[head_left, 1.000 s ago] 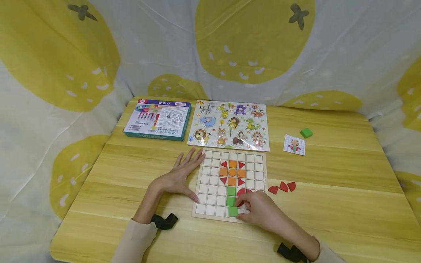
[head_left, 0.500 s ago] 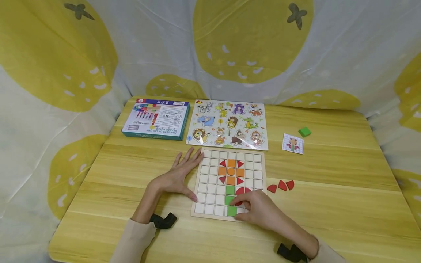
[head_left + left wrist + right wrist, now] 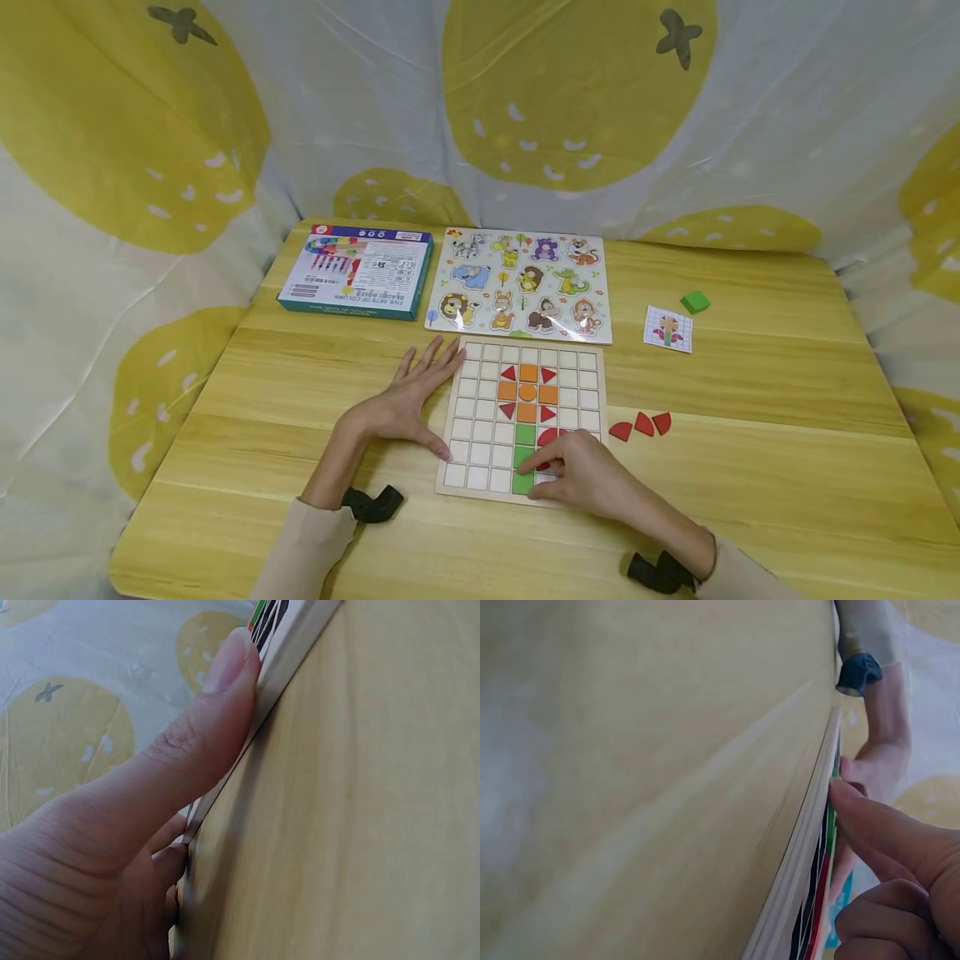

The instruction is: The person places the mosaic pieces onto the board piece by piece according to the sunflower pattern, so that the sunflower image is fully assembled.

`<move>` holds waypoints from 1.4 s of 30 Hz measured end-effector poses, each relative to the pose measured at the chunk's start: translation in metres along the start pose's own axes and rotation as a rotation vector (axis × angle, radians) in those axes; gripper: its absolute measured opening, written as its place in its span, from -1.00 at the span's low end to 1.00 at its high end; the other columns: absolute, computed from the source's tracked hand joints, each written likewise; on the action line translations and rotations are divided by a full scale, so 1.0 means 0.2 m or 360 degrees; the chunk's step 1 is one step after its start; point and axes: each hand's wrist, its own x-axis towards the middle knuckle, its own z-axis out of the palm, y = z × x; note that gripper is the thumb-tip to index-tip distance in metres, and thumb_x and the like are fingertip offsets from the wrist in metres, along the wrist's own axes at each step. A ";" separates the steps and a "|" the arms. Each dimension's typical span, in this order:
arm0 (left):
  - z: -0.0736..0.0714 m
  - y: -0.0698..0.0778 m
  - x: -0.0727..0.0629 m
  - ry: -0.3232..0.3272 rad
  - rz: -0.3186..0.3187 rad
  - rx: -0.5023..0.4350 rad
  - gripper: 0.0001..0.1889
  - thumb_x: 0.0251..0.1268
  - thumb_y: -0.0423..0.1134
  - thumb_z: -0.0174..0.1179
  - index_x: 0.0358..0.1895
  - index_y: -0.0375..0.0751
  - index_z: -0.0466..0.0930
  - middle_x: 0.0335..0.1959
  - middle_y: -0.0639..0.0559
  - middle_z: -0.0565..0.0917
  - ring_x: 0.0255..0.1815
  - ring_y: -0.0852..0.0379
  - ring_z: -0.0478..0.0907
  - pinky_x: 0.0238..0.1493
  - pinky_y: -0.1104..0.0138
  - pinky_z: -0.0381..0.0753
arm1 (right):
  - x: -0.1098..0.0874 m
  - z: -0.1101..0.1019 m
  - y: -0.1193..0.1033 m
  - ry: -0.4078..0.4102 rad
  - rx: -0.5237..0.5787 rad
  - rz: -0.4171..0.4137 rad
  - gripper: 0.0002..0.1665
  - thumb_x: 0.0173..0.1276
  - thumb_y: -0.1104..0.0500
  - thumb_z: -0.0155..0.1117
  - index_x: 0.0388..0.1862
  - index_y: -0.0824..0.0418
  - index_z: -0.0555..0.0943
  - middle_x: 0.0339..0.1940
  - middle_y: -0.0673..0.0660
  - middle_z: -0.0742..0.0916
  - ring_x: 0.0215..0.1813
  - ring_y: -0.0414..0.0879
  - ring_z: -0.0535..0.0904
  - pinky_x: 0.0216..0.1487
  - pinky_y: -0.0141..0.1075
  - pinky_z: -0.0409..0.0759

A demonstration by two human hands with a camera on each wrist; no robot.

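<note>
A wooden grid board (image 3: 476,495) lies on the table, bearing orange squares, an orange circle, red triangles, red quarter-circles and a column of green squares. With fingers spread, my left hand (image 3: 399,408) rests along the board's left edge, thumb and fingertips touching its frame. My right hand (image 3: 588,477) reaches over the lower right of the board. Its thumb and forefinger pinch the lowest green square tile (image 3: 522,483), which lies in line with the green ones above it. Some red quarter-circles (image 3: 549,437) are partly hidden by this hand.
Several loose red quarter-circle pieces (image 3: 643,424) lie right of the board. A pattern card (image 3: 668,329) and a green block (image 3: 695,302) sit farther back. Behind the board are an animal puzzle (image 3: 519,286) and a flat box (image 3: 356,273). A patterned cloth (image 3: 360,100) hangs behind the table.
The lowest green tile has shifted slightly left and up, settling in line with its column, my right fingers moving with it. My left hand stays put on the board's edge.
</note>
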 end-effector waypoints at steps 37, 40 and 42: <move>0.00 0.00 -0.01 0.0001 -0.0016 -0.0030 0.53 -0.28 0.25 0.68 0.72 -0.09 -0.23 0.76 -0.01 -0.33 0.75 -0.16 -0.55 0.67 -0.21 -0.58 | -0.22 -0.54 0.45 0.0328 0.0026 0.0473 -0.67 0.22 0.17 0.58 -0.04 0.23 0.79 -0.64 -0.06 0.22 -0.54 -0.27 0.13 -0.53 -0.34 0.12; 0.00 -0.01 -0.01 -0.0002 -0.0018 -0.0026 0.53 -0.28 0.25 0.68 0.72 -0.08 -0.23 0.76 0.00 -0.33 0.75 -0.15 -0.55 0.67 -0.21 -0.59 | -0.21 -0.54 0.45 0.0327 -0.0001 0.0462 -0.69 0.24 0.14 0.57 -0.05 0.19 0.80 -0.65 -0.07 0.23 -0.55 -0.27 0.14 -0.53 -0.36 0.12; 0.00 -0.01 0.00 -0.0002 -0.0015 -0.0028 0.53 -0.28 0.25 0.68 0.72 -0.09 -0.23 0.76 -0.01 -0.33 0.75 -0.15 -0.55 0.66 -0.21 -0.59 | -0.20 -0.53 0.44 0.0333 -0.0009 0.0447 -0.68 0.26 0.12 0.57 -0.03 0.19 0.80 -0.65 -0.08 0.24 -0.55 -0.27 0.13 -0.54 -0.36 0.12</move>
